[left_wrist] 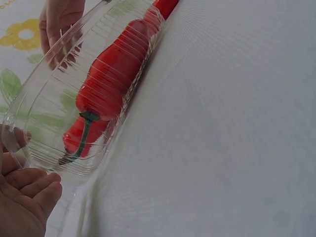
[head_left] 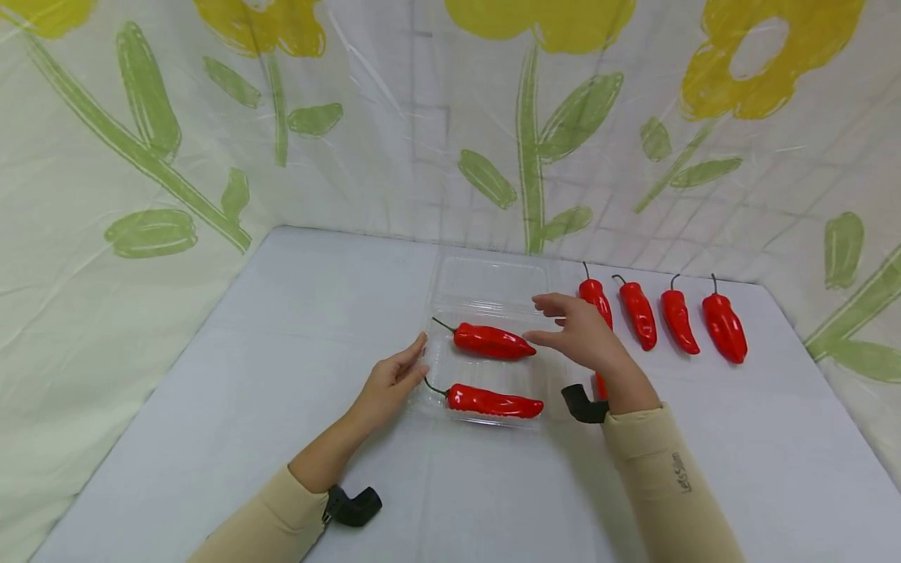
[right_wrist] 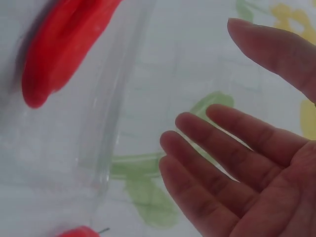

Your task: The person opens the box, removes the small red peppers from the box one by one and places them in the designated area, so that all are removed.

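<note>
A clear plastic box [head_left: 493, 371] lies with its lid [head_left: 489, 281] folded back away from me. Two long red peppers are in it: one [head_left: 494, 342] in the farther half, the other [head_left: 496, 401] along the near side, both stems pointing left. My left hand [head_left: 387, 387] grips the box's left edge; the left wrist view shows a fingertip [left_wrist: 16, 138] through the plastic and the other fingers outside the wall. Over the right edge hovers my right hand [head_left: 580, 332], beside the farther pepper's tip, its fingers spread and holding nothing.
Several more red peppers stand in a row at the right, one of them [head_left: 639, 314] beyond my right hand. Another red pepper [head_left: 601, 387] is mostly hidden behind my right wrist. Behind the white table [head_left: 338, 289] hangs a flower-printed sheet [head_left: 394, 141].
</note>
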### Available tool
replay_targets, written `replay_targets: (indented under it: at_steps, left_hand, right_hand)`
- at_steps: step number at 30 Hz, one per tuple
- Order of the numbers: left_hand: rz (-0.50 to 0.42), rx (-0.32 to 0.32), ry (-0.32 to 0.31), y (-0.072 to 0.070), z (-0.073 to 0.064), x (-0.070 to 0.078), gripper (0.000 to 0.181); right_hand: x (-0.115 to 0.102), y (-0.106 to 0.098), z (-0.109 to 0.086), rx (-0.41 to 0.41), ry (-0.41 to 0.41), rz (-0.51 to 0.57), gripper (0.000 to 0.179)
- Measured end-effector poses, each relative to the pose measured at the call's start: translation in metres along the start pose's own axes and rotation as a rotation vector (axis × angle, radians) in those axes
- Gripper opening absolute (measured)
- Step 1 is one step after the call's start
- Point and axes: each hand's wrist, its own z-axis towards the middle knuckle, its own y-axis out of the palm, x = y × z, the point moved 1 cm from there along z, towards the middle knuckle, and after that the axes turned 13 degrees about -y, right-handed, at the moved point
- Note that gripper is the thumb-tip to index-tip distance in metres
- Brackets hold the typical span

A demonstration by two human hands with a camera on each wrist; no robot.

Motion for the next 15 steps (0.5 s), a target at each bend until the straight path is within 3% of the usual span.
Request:
replay_targets:
  at_steps: [15]
  left_hand:
    - [0.003,0.006,0.021,0.001,0.000,0.000,0.051]
  right_hand:
    - [-0.004,0.020,0.022,-0.086,-0.010,0.067,0.055]
